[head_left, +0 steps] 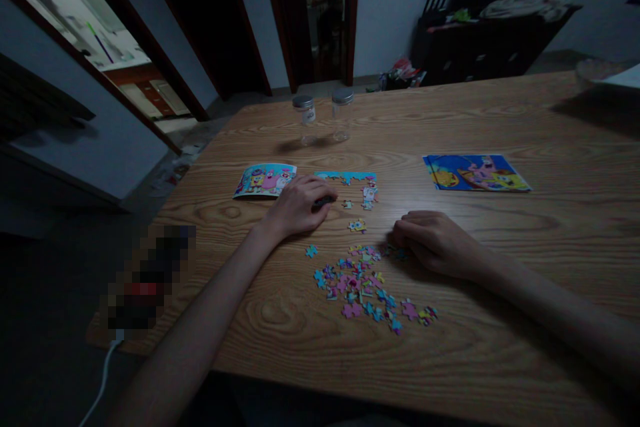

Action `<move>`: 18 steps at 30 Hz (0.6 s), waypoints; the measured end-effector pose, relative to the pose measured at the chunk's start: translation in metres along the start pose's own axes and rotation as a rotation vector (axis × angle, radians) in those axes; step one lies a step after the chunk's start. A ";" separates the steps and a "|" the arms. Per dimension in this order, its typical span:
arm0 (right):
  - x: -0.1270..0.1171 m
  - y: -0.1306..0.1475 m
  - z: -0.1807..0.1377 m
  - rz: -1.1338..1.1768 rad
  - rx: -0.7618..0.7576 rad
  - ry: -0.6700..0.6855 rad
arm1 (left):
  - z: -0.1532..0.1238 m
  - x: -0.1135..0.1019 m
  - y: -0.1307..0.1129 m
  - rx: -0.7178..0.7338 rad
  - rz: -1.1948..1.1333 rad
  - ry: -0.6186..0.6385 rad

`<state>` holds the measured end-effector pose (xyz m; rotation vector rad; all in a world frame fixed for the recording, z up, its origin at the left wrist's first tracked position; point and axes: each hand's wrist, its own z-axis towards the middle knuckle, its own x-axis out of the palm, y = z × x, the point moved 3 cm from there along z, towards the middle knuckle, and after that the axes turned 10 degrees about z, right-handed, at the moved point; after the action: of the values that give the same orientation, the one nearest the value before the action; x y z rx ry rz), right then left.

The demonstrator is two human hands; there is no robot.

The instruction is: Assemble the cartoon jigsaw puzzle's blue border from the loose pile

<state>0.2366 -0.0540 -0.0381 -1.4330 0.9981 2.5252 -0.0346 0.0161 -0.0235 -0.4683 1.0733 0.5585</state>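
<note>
My left hand rests on the table beside the partly joined jigsaw puzzle, covering its left part. Its fingers are curled over a dark spot, and what they hold, if anything, cannot be made out. My right hand lies closed on its side, knuckles toward the loose puzzle pieces; its fingertips are hidden. Between the hands lie a small joined yellow section and a single piece. A picture sheet with cartoon figures touches or lies just behind my left hand.
Two clear jars with grey lids, a left jar and a right jar, stand at the back. A blue picture card lies to the right. A blurred-out object with a white cable is at the table's left edge.
</note>
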 end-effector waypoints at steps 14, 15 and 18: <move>0.000 0.000 0.001 0.000 0.001 0.008 | 0.000 0.001 0.000 -0.014 0.022 0.019; 0.000 0.000 0.000 0.003 0.003 0.012 | 0.000 0.001 0.000 -0.014 0.024 0.018; 0.000 0.000 0.000 0.002 0.007 0.017 | 0.000 0.000 -0.001 -0.006 0.034 0.006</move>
<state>0.2370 -0.0539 -0.0383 -1.4551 1.0097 2.5126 -0.0343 0.0155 -0.0237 -0.4581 1.0871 0.5909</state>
